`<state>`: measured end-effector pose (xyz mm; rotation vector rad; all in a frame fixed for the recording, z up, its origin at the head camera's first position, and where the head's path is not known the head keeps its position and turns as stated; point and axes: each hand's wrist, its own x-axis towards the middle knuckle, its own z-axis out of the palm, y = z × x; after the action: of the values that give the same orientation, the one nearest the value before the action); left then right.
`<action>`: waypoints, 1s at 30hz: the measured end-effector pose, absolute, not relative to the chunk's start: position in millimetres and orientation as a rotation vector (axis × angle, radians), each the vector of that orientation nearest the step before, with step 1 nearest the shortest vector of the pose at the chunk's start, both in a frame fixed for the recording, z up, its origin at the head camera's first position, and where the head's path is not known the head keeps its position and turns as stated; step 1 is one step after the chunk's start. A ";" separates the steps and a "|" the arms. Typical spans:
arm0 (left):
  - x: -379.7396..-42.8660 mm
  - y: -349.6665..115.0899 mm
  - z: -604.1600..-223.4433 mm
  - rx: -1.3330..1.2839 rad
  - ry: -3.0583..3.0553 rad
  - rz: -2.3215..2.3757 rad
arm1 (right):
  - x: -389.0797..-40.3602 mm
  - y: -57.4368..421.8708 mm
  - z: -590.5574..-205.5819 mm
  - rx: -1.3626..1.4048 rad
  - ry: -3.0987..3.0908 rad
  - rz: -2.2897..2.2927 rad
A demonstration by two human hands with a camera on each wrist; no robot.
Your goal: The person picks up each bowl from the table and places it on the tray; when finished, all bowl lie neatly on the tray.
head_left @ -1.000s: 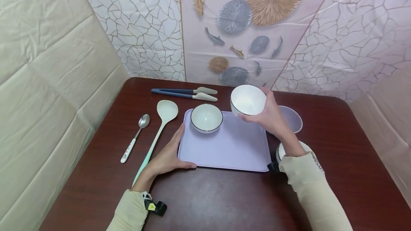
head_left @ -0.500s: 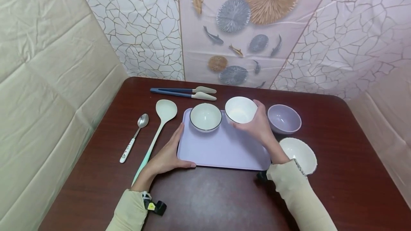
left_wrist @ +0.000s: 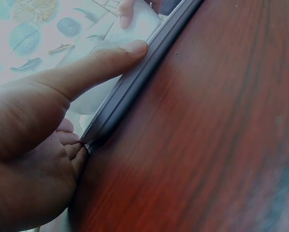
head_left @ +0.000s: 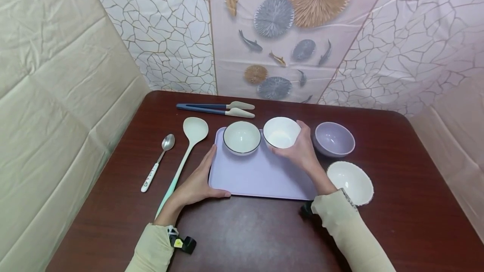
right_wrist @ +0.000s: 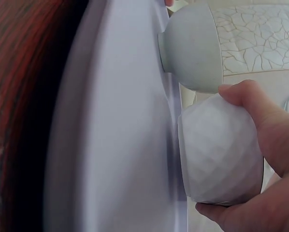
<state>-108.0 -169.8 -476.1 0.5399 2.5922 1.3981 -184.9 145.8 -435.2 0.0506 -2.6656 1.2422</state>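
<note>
Tray (head_left: pixel 257 175), rectangular lilac | outspread left hand (head_left: pixel 197 186) likely braces near-left corner | right hand (head_left: pixel 300 148) grips white faceted bowl (head_left: pixel 281 132), far side

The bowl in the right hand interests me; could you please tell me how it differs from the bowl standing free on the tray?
The held bowl has a diamond-patterned outside, while the free bowl looks smooth. The right hand grips the held bowl; the free bowl stands ungripped. Both open upward and have dark rims.
</note>
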 end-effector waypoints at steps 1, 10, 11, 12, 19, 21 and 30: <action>-107.8 -169.8 -475.9 0.540 2.592 1.396 | -184.7 145.4 -435.4 0.048 -2.670 1.238; -107.2 -169.8 -476.6 0.536 2.592 1.394 | -183.6 143.7 -437.8 0.038 -2.706 1.207; -107.4 -169.8 -476.9 0.537 2.590 1.397 | -183.5 143.6 -438.4 0.039 -2.709 1.203; -107.6 -169.8 -477.1 0.537 2.590 1.397 | -183.5 143.5 -439.0 0.040 -2.711 1.202; -108.1 -169.6 -477.5 0.529 2.586 1.392 | -182.9 143.8 -440.2 0.043 -2.711 1.216; -108.0 -169.4 -477.1 0.532 2.587 1.391 | -182.9 144.2 -440.0 0.040 -2.715 1.216; -106.9 -169.3 -476.4 0.545 2.584 1.404 | -182.8 145.1 -441.5 0.052 -2.726 1.214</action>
<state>-106.9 -169.3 -476.4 0.5452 2.5844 1.4044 -182.8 145.1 -441.5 0.0521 -2.7258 1.2145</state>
